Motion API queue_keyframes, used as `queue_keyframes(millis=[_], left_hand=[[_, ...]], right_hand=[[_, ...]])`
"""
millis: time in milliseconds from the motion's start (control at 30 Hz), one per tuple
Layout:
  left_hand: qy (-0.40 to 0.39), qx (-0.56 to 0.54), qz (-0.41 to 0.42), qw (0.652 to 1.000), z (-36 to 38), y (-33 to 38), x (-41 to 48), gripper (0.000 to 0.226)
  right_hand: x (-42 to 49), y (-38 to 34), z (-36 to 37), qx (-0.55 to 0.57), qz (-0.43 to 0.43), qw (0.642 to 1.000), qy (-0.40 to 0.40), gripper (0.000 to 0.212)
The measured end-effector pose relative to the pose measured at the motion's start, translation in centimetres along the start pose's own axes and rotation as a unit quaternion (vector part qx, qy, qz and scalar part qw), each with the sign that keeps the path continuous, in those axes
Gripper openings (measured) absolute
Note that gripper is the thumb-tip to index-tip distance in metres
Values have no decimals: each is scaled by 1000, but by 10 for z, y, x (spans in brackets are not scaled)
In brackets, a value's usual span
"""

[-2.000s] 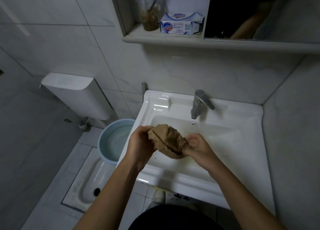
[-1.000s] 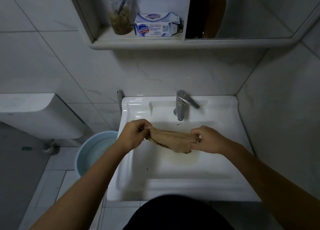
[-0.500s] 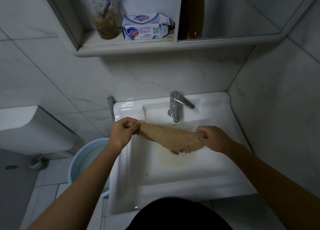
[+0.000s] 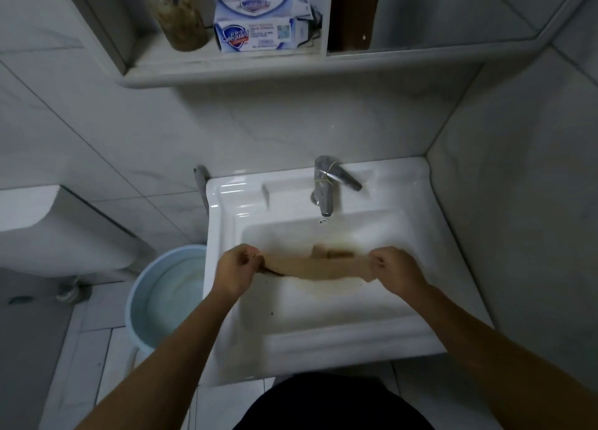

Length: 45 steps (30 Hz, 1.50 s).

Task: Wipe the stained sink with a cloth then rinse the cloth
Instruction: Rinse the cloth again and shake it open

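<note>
A brown cloth (image 4: 318, 267) is stretched flat between my two hands over the basin of the white sink (image 4: 326, 335). My left hand (image 4: 234, 272) pinches its left end and my right hand (image 4: 396, 272) pinches its right end. A yellowish-brown stain (image 4: 330, 288) lies on the basin floor just under the cloth, with more staining behind it. The chrome tap (image 4: 325, 186) stands at the sink's back rim, and no water shows at its spout.
A light blue bucket (image 4: 168, 297) holding water stands on the floor left of the sink. A toilet cistern (image 4: 48, 232) is further left. A shelf above carries a soap box (image 4: 263, 29) and a cup (image 4: 181, 15). Tiled walls close in behind and to the right.
The bunched cloth has been pulled out flat as my hands moved apart over the basin. The camera has shifted to look more squarely down at the sink.
</note>
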<state>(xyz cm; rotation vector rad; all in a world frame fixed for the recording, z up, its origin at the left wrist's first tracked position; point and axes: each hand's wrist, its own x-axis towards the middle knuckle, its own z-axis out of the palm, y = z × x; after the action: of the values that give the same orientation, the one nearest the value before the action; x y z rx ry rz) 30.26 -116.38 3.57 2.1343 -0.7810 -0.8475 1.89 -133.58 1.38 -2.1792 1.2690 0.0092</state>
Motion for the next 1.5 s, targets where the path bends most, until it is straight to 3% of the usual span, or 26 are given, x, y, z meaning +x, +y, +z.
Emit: queue_keyframes(millis=[100, 300, 533, 700, 833, 1000, 1167, 1333, 1400, 1500], left_hand=[[76, -79, -31, 993, -3, 8, 0, 17], [63, -184, -85, 977, -14, 19, 7, 11], [71, -278, -24, 958, -29, 53, 2, 12], [52, -177, -55, 981, -4, 22, -32, 21], [7, -104, -98, 990, 23, -7, -71, 28], [11, -182, -163, 970, 36, -7, -69, 33], [-128, -127, -246, 952, 46, -14, -55, 36], [-271, -26, -196, 942, 42, -40, -61, 38], [-263, 30, -157, 951, 49, -50, -63, 28], [-167, 52, -131, 976, 62, -56, -61, 11]], right_hand=[[6, 8, -4, 63, 13, 996, 63, 12], [11, -3, -34, 179, 17, 983, 31, 7], [8, -25, -88, 267, -36, 959, 91, 8], [-5, 7, -60, 249, 11, 968, 15, 54], [-27, 33, -27, 216, 57, 972, -68, 41], [-32, 25, -12, 280, 71, 954, -84, 20], [-20, 21, 6, 222, 119, 958, -134, 40], [-14, 42, 22, 116, 144, 953, -241, 33], [-15, 52, 28, 83, 141, 952, -258, 45], [-17, 58, 40, 48, 125, 963, -233, 57]])
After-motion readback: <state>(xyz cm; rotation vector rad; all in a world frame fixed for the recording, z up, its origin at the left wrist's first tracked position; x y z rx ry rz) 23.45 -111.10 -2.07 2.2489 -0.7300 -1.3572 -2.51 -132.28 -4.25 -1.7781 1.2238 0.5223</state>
